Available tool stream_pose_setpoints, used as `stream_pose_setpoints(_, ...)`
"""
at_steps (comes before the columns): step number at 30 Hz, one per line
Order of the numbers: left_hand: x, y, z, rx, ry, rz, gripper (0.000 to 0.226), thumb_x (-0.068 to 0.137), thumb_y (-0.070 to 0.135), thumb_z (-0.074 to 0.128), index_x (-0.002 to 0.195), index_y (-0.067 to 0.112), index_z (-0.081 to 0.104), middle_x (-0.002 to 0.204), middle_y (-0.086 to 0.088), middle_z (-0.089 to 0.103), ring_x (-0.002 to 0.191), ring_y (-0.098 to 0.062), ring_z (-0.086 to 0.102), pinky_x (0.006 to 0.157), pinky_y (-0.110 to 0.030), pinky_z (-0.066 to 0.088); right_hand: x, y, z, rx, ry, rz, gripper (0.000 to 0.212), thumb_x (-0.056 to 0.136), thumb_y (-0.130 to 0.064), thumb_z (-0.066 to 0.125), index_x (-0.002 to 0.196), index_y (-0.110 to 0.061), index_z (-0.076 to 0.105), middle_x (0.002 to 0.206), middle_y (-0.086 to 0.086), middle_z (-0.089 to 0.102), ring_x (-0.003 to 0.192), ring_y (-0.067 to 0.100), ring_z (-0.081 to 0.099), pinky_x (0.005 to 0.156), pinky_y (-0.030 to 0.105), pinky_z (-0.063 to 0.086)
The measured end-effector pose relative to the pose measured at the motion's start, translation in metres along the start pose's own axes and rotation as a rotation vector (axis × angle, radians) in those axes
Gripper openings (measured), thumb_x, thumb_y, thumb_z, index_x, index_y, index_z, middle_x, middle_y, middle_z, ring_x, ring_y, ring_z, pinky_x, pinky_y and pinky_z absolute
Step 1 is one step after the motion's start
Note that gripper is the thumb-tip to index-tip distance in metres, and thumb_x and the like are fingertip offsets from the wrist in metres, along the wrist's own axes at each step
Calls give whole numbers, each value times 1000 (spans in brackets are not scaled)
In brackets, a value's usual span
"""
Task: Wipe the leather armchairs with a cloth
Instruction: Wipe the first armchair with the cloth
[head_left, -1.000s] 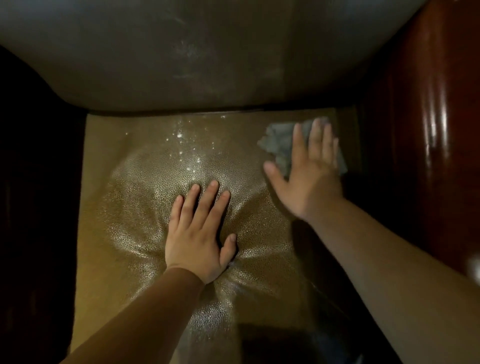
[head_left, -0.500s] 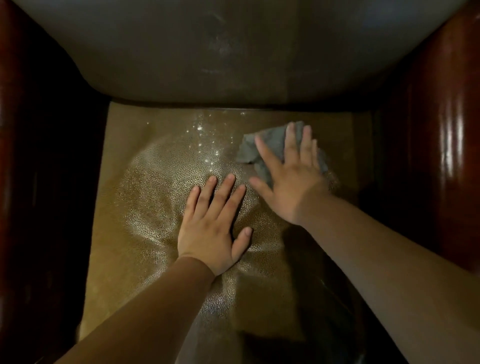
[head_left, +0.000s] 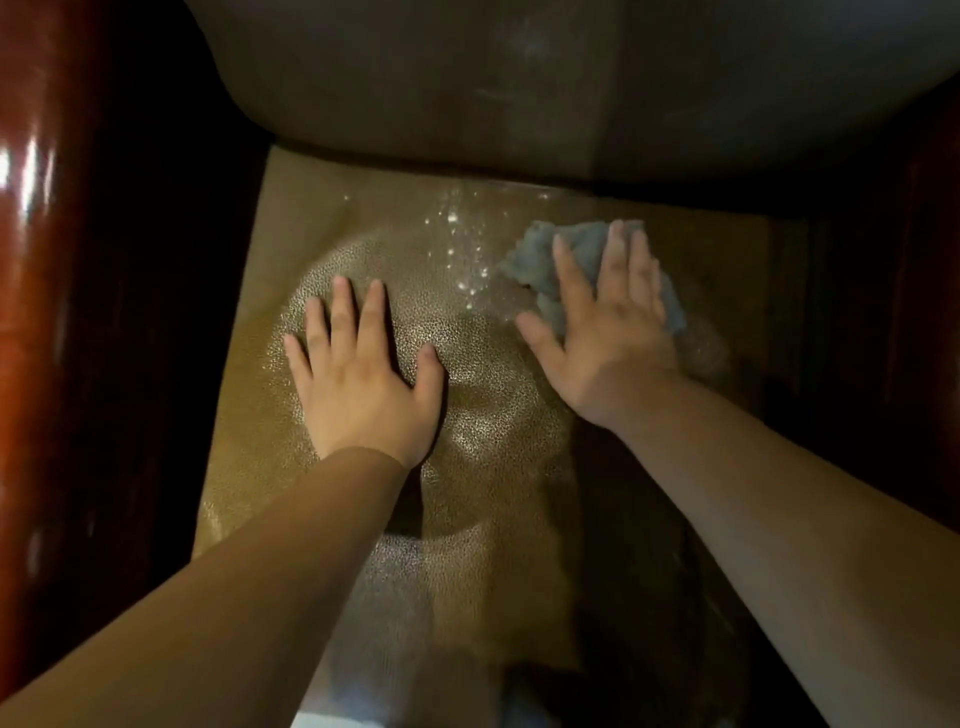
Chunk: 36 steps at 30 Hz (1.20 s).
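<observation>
Seat (head_left: 483, 467) pebbled tan leather, glossy; left hand (head_left: 363, 395) flat, open; right hand (head_left: 608, 338) flat, pressing grey cloth (head_left: 540, 260).

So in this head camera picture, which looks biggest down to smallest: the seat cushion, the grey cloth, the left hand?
1. Seat cushion, by far.
2. Left hand.
3. Grey cloth, though the right hand covers much of it, so its rank against the left hand is unsure.
</observation>
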<state>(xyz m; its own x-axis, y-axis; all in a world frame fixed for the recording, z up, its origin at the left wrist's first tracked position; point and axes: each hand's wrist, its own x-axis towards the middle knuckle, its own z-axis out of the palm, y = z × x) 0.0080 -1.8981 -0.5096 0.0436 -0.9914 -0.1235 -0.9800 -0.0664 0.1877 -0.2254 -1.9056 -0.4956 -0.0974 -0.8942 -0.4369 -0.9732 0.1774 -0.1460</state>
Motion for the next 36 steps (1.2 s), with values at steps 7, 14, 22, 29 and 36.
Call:
stream_pose_setpoints(7, -2, 3, 2, 38, 1, 0, 77, 97, 60, 36, 166, 27, 26, 176, -4, 17, 162, -33, 11, 130, -58, 8, 32, 40, -23, 111, 41, 375, 87, 100, -71, 3, 166, -15, 1, 171, 23, -5, 159, 39, -9, 128, 55, 1)
stream_pose_setpoints(14, 0, 3, 4, 31, 38, 14, 78, 95, 56, 42, 165, 23, 29, 175, -6, 20, 161, -36, 15, 129, -60, 9, 35, -72, -11, 94, 23, 37, 99, 92, -80, -4, 166, -14, 0, 171, 24, -9, 157, 37, -19, 128, 53, -7)
stream_pose_setpoints(22, -1, -2, 12, 35, 44, 15, 79, 95, 58, 43, 166, 25, 27, 176, -4, 17, 162, -34, 12, 130, -58, 7, 46, 1, -19, 103, 84, 393, 92, 96, -71, -1, 166, -12, 9, 171, 24, 4, 159, 38, -4, 129, 53, 2)
stream_pose_setpoints(29, 1, 0, 7, 22, 41, 21, 79, 94, 57, 41, 165, 24, 28, 176, -4, 18, 162, -34, 12, 130, -58, 7, 42, -75, -18, 56, 22, -81, 92, 93, -80, 6, 167, -24, 3, 172, 20, -8, 159, 33, -17, 128, 49, -8)
stream_pose_setpoints(36, -2, -2, 11, 18, 40, 26, 79, 94, 58, 40, 165, 24, 29, 176, -6, 19, 162, -35, 12, 130, -58, 6, 36, 7, -30, 55, 2, 112, 79, 103, -67, 7, 167, -20, 9, 174, 15, 3, 160, 29, -7, 128, 44, -2)
